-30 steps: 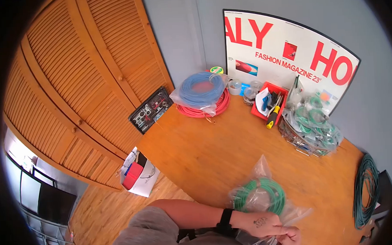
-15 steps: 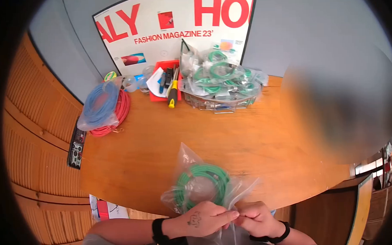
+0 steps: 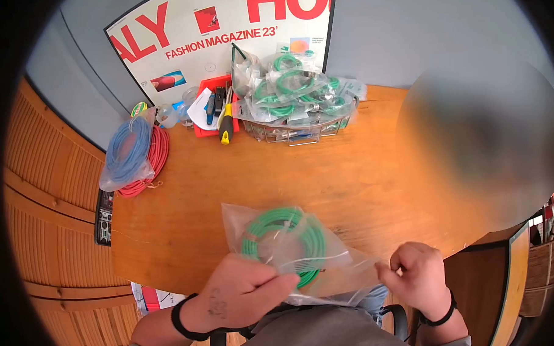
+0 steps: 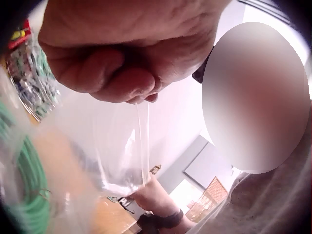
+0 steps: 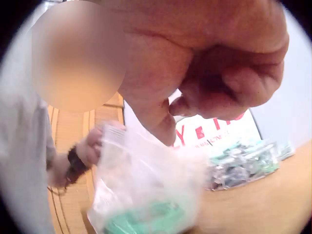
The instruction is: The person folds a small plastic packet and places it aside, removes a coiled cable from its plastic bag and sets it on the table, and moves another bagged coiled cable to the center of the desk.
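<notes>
The left hand [image 3: 241, 293], fingers curled, pinches one side of the clear bag [image 3: 347, 271]; the right hand [image 3: 418, 278] pinches its other end between thumb and finger. Inside the bag is a green cable coil [image 3: 316, 239], at the near edge of the table [image 3: 198, 200]. Farther, the wire basket [image 3: 303, 135] holds bagged green cables [image 3: 295, 81], and the red bin [image 3: 205, 133] holds tools.

Blue cable coil [image 3: 128, 151], bagged, seen beside red cable coil [image 3: 159, 159] at table's left. Red bin [image 3: 209, 128] filled with tools, yellow-black screwdriver [image 3: 226, 125] included. Wire basket [image 3: 300, 134] piled with bagged green cables [image 3: 295, 84]. Poster [image 3: 181, 39] stood behind.
</notes>
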`<state>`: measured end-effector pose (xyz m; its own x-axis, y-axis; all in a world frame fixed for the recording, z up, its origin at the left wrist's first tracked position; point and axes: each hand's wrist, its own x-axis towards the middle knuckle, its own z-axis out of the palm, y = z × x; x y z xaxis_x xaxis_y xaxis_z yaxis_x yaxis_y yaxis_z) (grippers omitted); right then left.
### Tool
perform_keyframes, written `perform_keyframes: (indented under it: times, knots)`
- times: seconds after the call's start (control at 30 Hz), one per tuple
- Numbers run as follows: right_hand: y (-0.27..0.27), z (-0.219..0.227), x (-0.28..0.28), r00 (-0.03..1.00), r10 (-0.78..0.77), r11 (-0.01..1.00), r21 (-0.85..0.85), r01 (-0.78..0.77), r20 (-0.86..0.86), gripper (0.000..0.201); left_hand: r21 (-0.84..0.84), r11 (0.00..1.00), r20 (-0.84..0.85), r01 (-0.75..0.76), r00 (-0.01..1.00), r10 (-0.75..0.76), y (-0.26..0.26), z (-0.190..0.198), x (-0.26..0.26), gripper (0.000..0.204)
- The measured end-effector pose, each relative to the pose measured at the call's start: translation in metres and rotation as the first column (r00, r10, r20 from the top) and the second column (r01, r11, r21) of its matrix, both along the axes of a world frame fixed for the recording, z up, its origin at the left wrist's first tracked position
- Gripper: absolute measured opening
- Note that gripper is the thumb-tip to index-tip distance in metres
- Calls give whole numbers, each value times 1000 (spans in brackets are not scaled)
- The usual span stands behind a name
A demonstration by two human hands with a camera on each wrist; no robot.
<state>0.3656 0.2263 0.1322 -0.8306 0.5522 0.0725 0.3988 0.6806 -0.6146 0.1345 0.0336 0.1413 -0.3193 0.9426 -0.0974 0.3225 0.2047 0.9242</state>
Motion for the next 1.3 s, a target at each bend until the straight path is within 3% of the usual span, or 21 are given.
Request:
perform_keyframes:
  times: [0.03, 0.07, 0.1, 0.2, 0.27, 0.4, 0.47, 0.5, 0.53, 0.57, 0.67, 0.73, 0.8, 0.83, 0.87, 1.0, 1.1, 1.17, 1.2, 1.23, 1.3]
  knots:
    - [-6, 10, -3, 996, 46, 999, 3, -46, -78, 16, -24, 999, 32, 21, 999, -20, 8, -1, 5, 41]
    - [-14, 12, -4, 980, 162, 961, -206, -183, -116, 9, -49, 998, 63, 48, 997, -45, 16, -1, 11, 41]
    - [-17, 18, -14, 936, 321, 940, -70, -333, -141, 12, -44, 997, 56, 57, 997, -55, 24, 0, 18, 41]
    - [-8, -26, -29, 888, 457, 886, -110, -450, 49, 22, 147, 973, -130, 177, 979, -158, 45, -6, 45, 41]
    - [-7, -58, -37, 773, 630, 727, -293, -620, -72, 31, 282, 906, -193, 316, 944, -269, 59, -28, 63, 40]
    - [-28, -93, -43, 810, 522, 661, -475, -582, -267, 43, 67, 881, 38, 469, 881, -472, 72, -30, 65, 32]
    - [-39, -103, -45, 838, 389, 607, -578, -546, -382, 52, 157, 933, 65, 325, 939, -338, 54, -30, 42, 25]
    - [-43, -105, -48, 848, 359, 630, -569, -529, -390, 52, 33, 994, 151, 102, 983, -105, 42, -35, 27, 21]
    - [-46, -104, -53, 750, 630, 746, -114, -657, -200, 52, -100, 988, 203, -114, 970, 133, 30, -45, 10, 17]
    - [-47, -104, -55, 665, 734, 600, 328, -730, 137, 53, 21, 944, -78, -329, 941, 329, 19, -75, -14, 15]
    - [-48, -121, -59, 645, 760, 511, 541, -668, 78, 49, 33, 888, -413, -458, 803, 430, -19, -108, -56, 22]
    - [-42, -117, -59, 636, 770, 507, 561, -655, 47, 48, -302, 871, -122, -388, 922, 368, -48, -123, -66, 37]
    - [-41, -106, -59, 599, 800, 483, 572, -663, 18, 48, -355, 879, -13, -318, 942, 335, -50, -110, -58, 36]
    - [-42, -97, -57, 575, 815, 512, 378, -772, 70, 47, -403, 881, 98, -249, 945, 312, -50, -108, -50, 37]
    - [-42, -88, -57, 541, 833, 521, 164, -838, 115, 45, -396, 887, 416, -237, 815, 404, -44, -107, -43, 37]
    - [-38, -61, -58, 597, 790, 612, 232, -756, -137, 50, -391, 912, 534, -120, 778, 332, -57, -135, -48, 39]
    - [-30, -51, -51, 632, 715, 693, 427, -581, -301, 23, -259, 907, 613, -333, 669, 420, -56, -126, -51, 39]
    - [-14, -53, -30, 681, 654, 731, 46, -680, -330, 56, -78, 852, 682, -518, 596, 425, -60, -94, -63, 41]
    - [-1, -43, -16, 752, 629, 710, -248, -659, -199, 65, -126, 794, 765, -595, 451, 459, -77, -102, -90, 43]
    - [11, -39, -4, 752, 632, 711, -246, -659, -188, 65, -185, 733, 830, -655, 294, 473, -91, -106, -114, 44]
    - [32, -32, 17, 957, 281, 805, -525, -275, -70, 58, -107, 732, 796, -673, 383, 469, -116, -110, -125, 46]
